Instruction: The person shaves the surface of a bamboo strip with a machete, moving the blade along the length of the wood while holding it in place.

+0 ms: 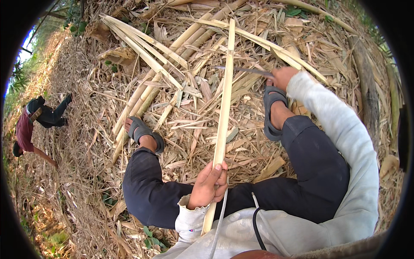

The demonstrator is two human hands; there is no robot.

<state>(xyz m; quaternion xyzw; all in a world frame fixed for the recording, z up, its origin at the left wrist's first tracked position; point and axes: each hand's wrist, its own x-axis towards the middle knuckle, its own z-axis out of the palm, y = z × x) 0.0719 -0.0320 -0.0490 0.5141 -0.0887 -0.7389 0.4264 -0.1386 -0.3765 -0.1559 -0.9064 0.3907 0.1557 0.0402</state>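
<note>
My left hand is closed around the near part of a long, pale split bamboo strip. The strip runs from my lap away between my feet, its far tip beyond them. Out by my right foot, my right hand is closed on a knife, slightly blurred. Its narrow dark blade points left and reaches to the strip; I cannot tell whether it touches. The knife's handle is hidden in my fingers.
Split bamboo strips lie in a bundle at the far left, and others at the far right. Bamboo poles rest beside my left foot. Dry leaves and shavings cover the ground. Another person bends over at the far left.
</note>
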